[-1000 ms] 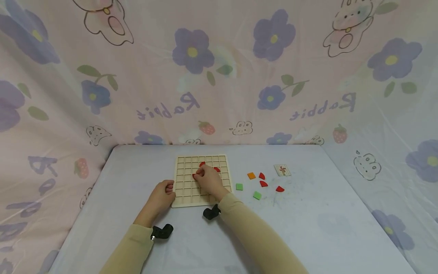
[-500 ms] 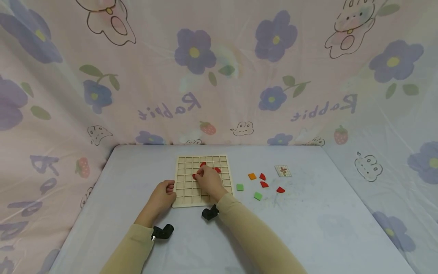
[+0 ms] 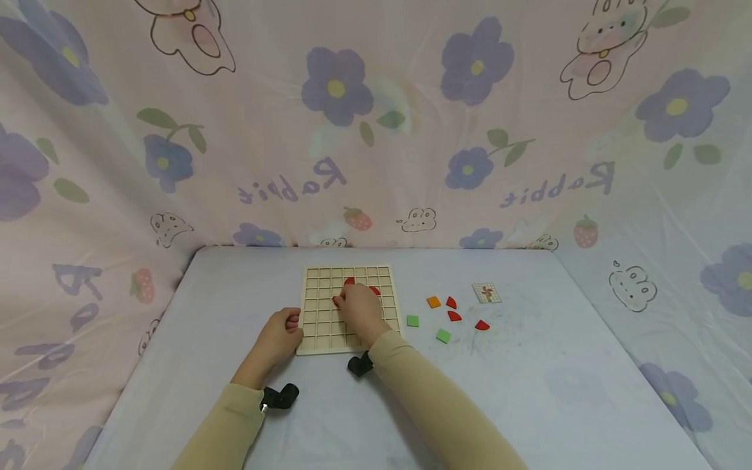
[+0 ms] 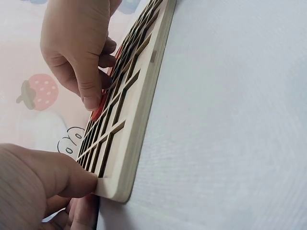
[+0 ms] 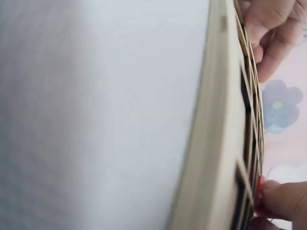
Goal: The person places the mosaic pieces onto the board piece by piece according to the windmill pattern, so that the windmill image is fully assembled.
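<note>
One pale gridded board [image 3: 310, 317] sits toward the table's [image 3: 529, 391] far edge, its left side gripped by a person's left hand [image 3: 282, 336], thumb on the rim near the close corner, apparently to steady it. Well apart, the right hand [image 3: 361, 313] pinches a red piece [image 3: 336, 301] at the grid, left of the board's middle, a fingertip hold seemingly chosen for precision. The board lies squared to the table's far edge (foreshortening obscures any long axis); fingers hide the red piece's direction and length.
</note>
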### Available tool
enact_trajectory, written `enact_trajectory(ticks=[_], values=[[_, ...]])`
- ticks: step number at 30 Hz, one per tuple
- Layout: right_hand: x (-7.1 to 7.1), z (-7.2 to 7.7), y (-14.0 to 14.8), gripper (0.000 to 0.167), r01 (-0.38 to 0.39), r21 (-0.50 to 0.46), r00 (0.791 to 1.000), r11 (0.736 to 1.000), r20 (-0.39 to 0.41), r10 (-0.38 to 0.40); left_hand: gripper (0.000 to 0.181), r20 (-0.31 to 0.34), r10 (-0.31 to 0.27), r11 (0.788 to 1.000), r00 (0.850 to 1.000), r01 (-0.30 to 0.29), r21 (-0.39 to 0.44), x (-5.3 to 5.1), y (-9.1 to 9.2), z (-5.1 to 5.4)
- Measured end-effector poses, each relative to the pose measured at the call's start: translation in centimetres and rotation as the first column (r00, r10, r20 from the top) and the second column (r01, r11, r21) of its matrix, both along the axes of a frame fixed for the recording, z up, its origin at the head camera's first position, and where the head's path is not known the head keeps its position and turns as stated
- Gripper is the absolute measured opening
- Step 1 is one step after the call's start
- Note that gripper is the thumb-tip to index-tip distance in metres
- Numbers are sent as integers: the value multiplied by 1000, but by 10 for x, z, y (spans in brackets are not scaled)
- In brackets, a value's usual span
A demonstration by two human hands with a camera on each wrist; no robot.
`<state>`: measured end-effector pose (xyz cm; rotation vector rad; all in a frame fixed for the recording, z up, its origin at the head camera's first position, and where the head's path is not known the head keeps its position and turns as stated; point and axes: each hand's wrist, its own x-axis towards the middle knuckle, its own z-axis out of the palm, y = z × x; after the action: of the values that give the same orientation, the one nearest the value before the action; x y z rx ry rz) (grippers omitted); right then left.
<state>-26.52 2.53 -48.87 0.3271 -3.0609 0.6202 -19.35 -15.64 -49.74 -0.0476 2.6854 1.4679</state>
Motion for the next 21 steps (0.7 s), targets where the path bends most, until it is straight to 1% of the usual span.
enact_trajectory(ticks=[3,5,7,9,13,15,21], values=[[1,2,-2,20,-38,102,998,994,-44,43,46,10,6,1000,1000,-6,0,0,0,-1],[3,3,-3,21,-50,123,997,991,-46,56,46,24,9,1000,1000,-9,-3,-1,0,-1],[4,4,-2,23,-48,123,998,991,-27,52,46,32,10,1000,999,-10,-9,-1,1,-2],[4,5,-1,24,-46,101,999,994,-5,47,46,32,7,1000,999,-7,-14,-1,1,-2],[3,4,2,23,-37,17,999,999,33,36,46,26,9,1000,1000,-9,-20,-1,1,-1],[3,3,3,19,-39,-22,998,999,42,40,46,27,13,1000,1000,-12,-21,-1,1,-1],[1,2,7,23,-68,-130,994,989,76,78,46,16,12,1000,1000,-12,-20,-2,0,-1]])
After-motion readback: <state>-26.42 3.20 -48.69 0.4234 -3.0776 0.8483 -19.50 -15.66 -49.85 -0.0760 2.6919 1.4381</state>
